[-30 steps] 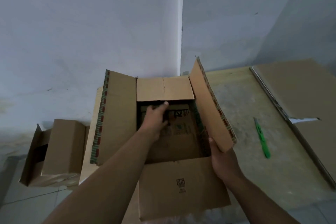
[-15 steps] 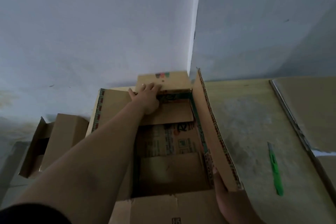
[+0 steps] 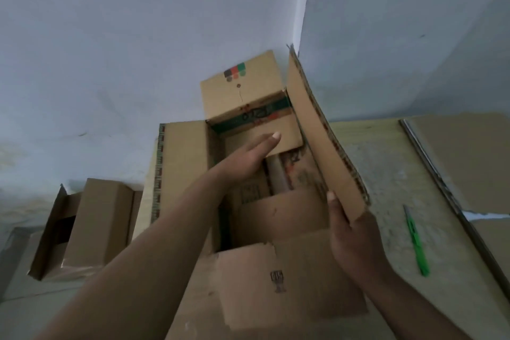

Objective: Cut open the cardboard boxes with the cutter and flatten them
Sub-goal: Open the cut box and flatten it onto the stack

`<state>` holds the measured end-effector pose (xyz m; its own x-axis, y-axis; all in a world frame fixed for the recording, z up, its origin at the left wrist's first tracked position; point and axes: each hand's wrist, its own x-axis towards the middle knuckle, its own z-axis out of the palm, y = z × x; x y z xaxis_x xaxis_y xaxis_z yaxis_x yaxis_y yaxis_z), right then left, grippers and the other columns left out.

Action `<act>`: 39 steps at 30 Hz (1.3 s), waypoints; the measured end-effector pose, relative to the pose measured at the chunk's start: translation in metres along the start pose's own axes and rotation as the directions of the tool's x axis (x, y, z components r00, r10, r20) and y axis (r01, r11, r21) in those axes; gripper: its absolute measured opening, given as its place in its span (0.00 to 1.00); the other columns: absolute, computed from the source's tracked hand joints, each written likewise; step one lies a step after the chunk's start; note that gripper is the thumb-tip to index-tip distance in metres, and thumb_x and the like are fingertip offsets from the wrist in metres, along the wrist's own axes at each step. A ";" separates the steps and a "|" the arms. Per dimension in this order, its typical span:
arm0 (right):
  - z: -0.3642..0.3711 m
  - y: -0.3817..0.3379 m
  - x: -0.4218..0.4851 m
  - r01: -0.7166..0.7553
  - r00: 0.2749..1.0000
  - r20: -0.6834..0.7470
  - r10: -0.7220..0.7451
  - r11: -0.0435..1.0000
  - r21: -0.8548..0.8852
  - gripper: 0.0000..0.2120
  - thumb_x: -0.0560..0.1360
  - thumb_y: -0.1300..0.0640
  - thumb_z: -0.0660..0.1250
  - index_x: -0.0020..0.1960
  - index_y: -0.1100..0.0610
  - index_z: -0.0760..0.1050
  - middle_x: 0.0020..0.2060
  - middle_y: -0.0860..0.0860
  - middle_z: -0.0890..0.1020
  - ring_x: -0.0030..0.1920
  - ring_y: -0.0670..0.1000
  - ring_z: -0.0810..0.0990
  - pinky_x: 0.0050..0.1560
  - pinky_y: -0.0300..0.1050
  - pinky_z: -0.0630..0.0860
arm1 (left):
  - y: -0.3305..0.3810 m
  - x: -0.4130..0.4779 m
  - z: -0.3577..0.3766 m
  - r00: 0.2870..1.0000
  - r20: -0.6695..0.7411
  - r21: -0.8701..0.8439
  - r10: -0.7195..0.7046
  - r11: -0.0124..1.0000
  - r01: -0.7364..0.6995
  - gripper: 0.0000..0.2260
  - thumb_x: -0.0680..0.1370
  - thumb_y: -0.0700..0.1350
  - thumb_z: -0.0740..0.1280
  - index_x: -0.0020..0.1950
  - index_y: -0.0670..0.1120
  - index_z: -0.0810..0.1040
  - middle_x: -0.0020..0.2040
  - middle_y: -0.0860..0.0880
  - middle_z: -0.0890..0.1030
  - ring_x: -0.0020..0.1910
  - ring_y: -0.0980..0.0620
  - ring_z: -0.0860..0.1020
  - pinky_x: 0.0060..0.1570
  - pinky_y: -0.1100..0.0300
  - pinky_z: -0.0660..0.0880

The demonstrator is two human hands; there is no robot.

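Grasping side flap (image 3: pixel 317 130) of box (image 3: pixel 185 168): right hand (image 3: pixel 356 243) fingers; left hand (image 3: pixel 242 163) fingers straight, at inner flap (image 3: pixel 287 132).

Walls (image 3: pixel 110 36): pale blue-grey, meeting at a white corner edge (image 3: pixel 302 8). Surface (image 3: pixel 386 171): yellowish, scuffed grey. Floor (image 3: pixel 24 315): pale.
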<state>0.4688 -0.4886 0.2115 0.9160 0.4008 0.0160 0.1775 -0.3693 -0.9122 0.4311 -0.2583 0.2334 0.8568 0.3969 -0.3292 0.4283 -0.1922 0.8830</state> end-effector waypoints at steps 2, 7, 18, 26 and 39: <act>-0.002 -0.029 0.005 0.127 0.991 0.030 -0.127 0.992 -0.021 0.11 0.82 0.51 0.62 0.42 0.51 0.73 0.25 0.44 0.73 0.25 0.42 0.72 0.26 0.31 0.64 | 0.019 -0.025 0.000 0.992 0.036 -0.219 0.119 0.970 -0.108 0.38 0.74 0.78 0.55 0.81 0.64 0.59 0.83 0.55 0.60 0.80 0.49 0.61 0.75 0.43 0.64; 0.026 -0.074 0.003 0.410 0.899 0.258 -0.354 0.887 -0.212 0.18 0.82 0.40 0.52 0.64 0.44 0.73 0.54 0.43 0.79 0.55 0.50 0.79 0.58 0.56 0.77 | 0.056 -0.060 -0.012 0.978 -0.016 -0.585 0.209 0.791 -0.179 0.40 0.67 0.76 0.71 0.76 0.74 0.59 0.79 0.45 0.66 0.73 0.32 0.70 0.54 0.36 0.80; 0.018 -0.087 -0.036 0.052 0.922 0.373 -0.106 0.987 0.152 0.20 0.71 0.41 0.74 0.61 0.43 0.79 0.62 0.42 0.77 0.63 0.44 0.76 0.58 0.43 0.73 | 0.009 -0.091 -0.025 0.982 -0.189 -0.453 0.002 0.887 -0.090 0.48 0.74 0.59 0.76 0.83 0.64 0.47 0.69 0.54 0.76 0.63 0.49 0.77 0.62 0.48 0.73; 0.011 -0.050 -0.025 -0.709 0.674 0.388 0.628 0.403 0.579 0.21 0.80 0.50 0.65 0.65 0.63 0.66 0.51 0.62 0.75 0.48 0.62 0.79 0.43 0.58 0.77 | -0.001 -0.095 -0.035 0.985 -0.173 -0.391 0.001 0.918 -0.070 0.51 0.72 0.61 0.77 0.84 0.62 0.45 0.69 0.55 0.72 0.66 0.49 0.74 0.69 0.50 0.68; 0.042 -0.093 -0.059 0.213 0.888 0.394 -0.236 0.972 0.102 0.30 0.77 0.51 0.67 0.73 0.32 0.60 0.69 0.41 0.71 0.67 0.46 0.73 0.65 0.55 0.75 | 0.008 -0.108 -0.030 0.984 -0.175 -0.446 -0.018 0.893 -0.063 0.40 0.73 0.77 0.62 0.77 0.54 0.67 0.72 0.47 0.76 0.69 0.49 0.75 0.71 0.46 0.68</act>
<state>0.3833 -0.4421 0.2783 0.6298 0.7738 0.0682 0.3309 -0.1878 -0.9248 0.3328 -0.2755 0.2862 0.7858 0.5508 -0.2812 0.2004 0.2033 0.9584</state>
